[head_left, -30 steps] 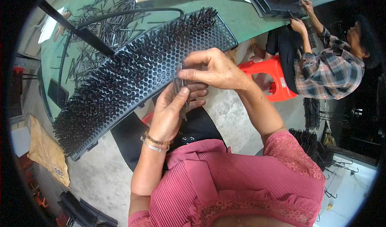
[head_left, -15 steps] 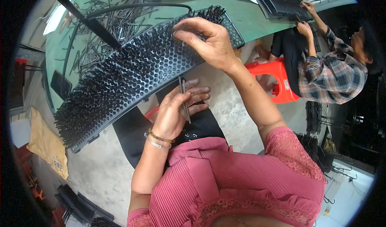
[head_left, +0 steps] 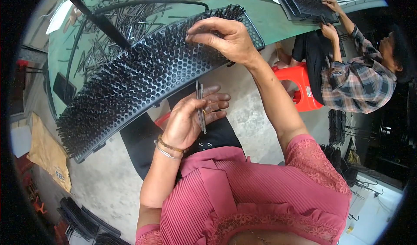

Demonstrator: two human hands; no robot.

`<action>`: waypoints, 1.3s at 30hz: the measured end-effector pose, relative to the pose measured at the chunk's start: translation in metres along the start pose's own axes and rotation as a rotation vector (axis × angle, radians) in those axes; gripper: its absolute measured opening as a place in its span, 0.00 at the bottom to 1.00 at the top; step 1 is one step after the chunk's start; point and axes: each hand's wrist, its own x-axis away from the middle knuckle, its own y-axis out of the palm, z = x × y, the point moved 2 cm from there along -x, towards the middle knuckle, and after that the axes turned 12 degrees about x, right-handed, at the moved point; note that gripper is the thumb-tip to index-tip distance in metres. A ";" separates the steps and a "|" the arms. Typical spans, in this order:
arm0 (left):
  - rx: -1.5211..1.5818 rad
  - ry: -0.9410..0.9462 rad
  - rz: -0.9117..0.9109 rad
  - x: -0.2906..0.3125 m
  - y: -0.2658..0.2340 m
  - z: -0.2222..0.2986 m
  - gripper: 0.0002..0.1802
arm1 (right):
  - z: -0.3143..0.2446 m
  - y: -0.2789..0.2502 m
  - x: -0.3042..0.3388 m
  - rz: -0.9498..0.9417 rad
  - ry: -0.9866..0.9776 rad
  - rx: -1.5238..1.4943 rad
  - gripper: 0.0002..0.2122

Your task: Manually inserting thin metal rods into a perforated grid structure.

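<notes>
My left hand (head_left: 184, 117) is palm up above my lap, its thumb pinning a few thin dark rods (head_left: 201, 112) across the fingers. A long black tray (head_left: 184, 75) with a honeycomb of holes lies slantwise before me. Dense rows of similar dark rods (head_left: 121, 82) stand upright in it, while a strip along its near right side shows bare holes. Over the upper right part of the tray is my right hand (head_left: 232, 39), thumb and fingertips brought together in a pinch among the rod tops. What sits between those fingertips cannot be made out.
Loose rods (head_left: 130, 26) lie heaped on the green tabletop (head_left: 269, 26) behind the tray. A black post (head_left: 93, 17) rises at the left. On the right, a co-worker (head_left: 360, 78) sits on a red stool (head_left: 299, 86), handling another black tray (head_left: 299, 8). Brown paper (head_left: 50, 154) lies at the left.
My right hand has shifted very slightly, still pinched above the tray. The left hand keeps its rods, its fingers a little further right. The view has moved slightly.
</notes>
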 end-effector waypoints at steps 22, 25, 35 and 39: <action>0.002 0.000 -0.017 0.001 -0.005 -0.001 0.24 | 0.003 0.006 0.003 0.050 -0.310 0.466 0.06; 0.009 0.004 -0.019 0.002 -0.006 0.000 0.24 | -0.002 0.010 0.004 0.092 -0.263 0.466 0.07; 0.022 0.049 -0.039 0.006 0.001 0.002 0.22 | -0.016 0.009 0.012 0.194 -0.313 0.530 0.06; -0.058 0.128 -0.020 0.008 0.011 0.009 0.21 | -0.039 0.010 0.035 -0.183 0.266 0.138 0.12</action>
